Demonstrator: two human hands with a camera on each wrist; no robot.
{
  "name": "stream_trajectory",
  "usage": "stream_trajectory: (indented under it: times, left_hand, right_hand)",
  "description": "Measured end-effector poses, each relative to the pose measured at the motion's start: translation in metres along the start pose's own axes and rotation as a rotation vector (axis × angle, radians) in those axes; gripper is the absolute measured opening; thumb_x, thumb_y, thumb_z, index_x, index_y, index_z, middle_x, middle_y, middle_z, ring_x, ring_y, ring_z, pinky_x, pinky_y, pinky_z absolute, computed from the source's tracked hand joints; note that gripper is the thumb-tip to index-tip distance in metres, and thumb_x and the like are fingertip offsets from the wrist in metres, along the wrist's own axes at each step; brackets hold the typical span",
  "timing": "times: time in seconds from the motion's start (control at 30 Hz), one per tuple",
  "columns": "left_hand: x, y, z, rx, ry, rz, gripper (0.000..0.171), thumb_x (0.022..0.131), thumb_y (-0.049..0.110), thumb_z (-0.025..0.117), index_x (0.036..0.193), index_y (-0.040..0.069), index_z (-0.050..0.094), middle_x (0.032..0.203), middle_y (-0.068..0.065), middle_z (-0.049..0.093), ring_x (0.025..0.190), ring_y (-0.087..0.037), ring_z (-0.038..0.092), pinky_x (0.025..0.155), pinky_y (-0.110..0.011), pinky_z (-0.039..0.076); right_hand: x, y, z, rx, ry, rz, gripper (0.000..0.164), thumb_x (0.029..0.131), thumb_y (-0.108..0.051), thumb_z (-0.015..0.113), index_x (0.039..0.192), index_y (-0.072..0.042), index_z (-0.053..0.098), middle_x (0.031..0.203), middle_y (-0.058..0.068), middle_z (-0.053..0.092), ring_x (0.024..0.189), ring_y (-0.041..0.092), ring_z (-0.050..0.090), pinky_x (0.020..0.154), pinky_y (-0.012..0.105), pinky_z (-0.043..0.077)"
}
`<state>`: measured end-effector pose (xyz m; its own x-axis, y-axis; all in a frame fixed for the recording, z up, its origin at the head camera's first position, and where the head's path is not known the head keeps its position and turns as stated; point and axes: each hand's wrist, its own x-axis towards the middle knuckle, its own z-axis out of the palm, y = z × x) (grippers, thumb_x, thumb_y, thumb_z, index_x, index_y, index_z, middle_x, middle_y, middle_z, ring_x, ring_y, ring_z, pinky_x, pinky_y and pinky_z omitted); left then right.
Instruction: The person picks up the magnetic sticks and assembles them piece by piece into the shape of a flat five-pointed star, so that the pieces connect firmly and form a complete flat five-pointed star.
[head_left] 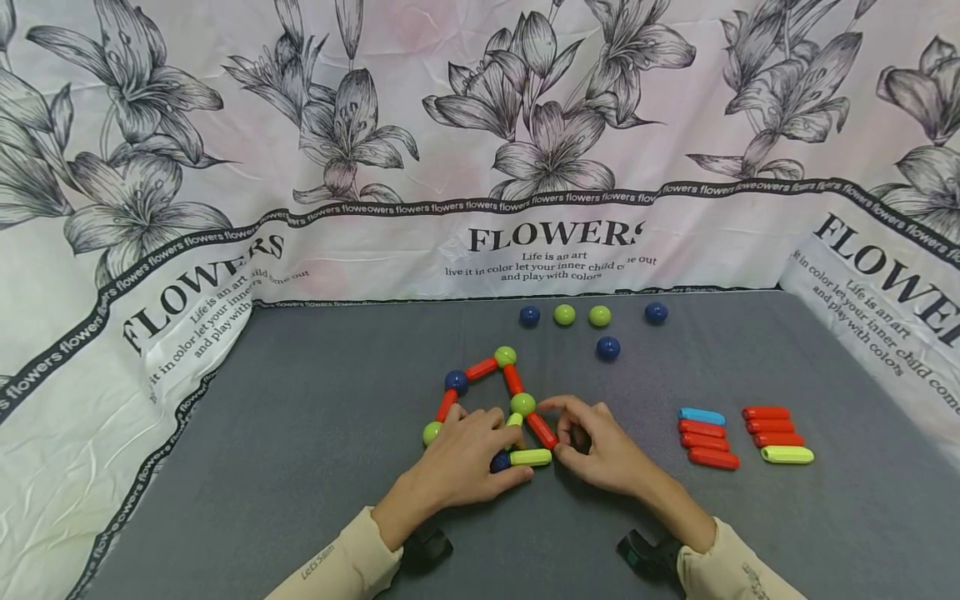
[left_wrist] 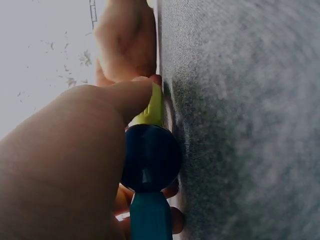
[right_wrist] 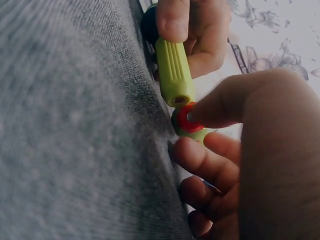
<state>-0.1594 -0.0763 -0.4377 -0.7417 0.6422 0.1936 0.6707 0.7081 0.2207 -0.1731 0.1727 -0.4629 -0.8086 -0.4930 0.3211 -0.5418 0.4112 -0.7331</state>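
Note:
A flat frame of rods and balls lies on the cloth under my left hand (head_left: 467, 460). That hand grips the near yellow-green rod (head_left: 532, 457) beside a dark blue ball (left_wrist: 152, 157), thumb along the rod; a blue rod (left_wrist: 150, 217) joins the ball's other side. My right hand (head_left: 603, 450) holds a red rod (head_left: 542, 432) lengthwise, its thumb at the free end and its index finger near the green ball (head_left: 522, 404). The free ends of the two rods lie close together. My left fingers hide part of the frame, including most of a second yellow-green rod (head_left: 514, 420).
Loose blue balls (head_left: 608, 348) and green balls (head_left: 564, 314) lie at the back. To the right are two stacks of rods: one has red rods (head_left: 703, 443) with a blue rod (head_left: 702, 416), the other red rods (head_left: 775, 426) with a yellow-green rod (head_left: 787, 455). A flowered cloth (head_left: 450, 167) rises behind.

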Motion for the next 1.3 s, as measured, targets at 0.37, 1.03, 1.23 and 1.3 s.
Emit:
stream_trajectory:
  times: [0.37,1.03,1.23,1.3]
  left_hand:
    - [0.002,-0.009,-0.003,-0.006,-0.080,0.018,0.023,0.091,0.054,0.070,0.102,0.035,0.066,0.079,0.014,0.047,0.067,-0.004,0.041,0.071,-0.031,0.027]
    - [0.001,-0.017,-0.006,-0.046,-0.117,0.026,0.021,0.092,0.054,0.070,0.102,0.036,0.066,0.082,0.016,0.048,0.071,-0.004,0.042,0.074,-0.032,0.027]
    - [0.001,-0.017,-0.006,-0.063,-0.129,-0.011,0.023,0.092,0.053,0.070,0.105,0.034,0.066,0.084,0.016,0.051,0.073,-0.004,0.044,0.075,-0.031,0.029]
    - [0.001,-0.018,-0.005,-0.067,-0.132,-0.026,0.024,0.092,0.053,0.070,0.106,0.034,0.066,0.086,0.016,0.053,0.074,-0.004,0.045,0.076,-0.032,0.029]
  right_hand:
    - [0.007,0.009,-0.008,0.064,0.439,0.216,0.012,0.093,-0.005,0.071,0.104,-0.003,0.068,0.067,-0.002,0.054,0.052,0.001,0.043,0.047,0.021,0.037]
    - [0.037,0.047,-0.039,-0.338,0.454,0.313,0.044,0.089,-0.011,0.073,0.132,-0.007,0.065,0.120,0.025,0.066,0.098,0.039,0.049,0.084,0.054,0.030]
    - [0.031,0.042,-0.032,-0.299,0.355,0.255,0.038,0.088,-0.014,0.077,0.125,-0.010,0.068,0.109,0.017,0.068,0.091,0.028,0.051,0.079,0.043,0.026]
    - [0.027,0.038,-0.028,-0.273,0.314,0.223,0.038,0.087,-0.014,0.078,0.124,-0.011,0.069,0.108,0.013,0.068,0.090,0.025,0.051,0.078,0.040,0.025]
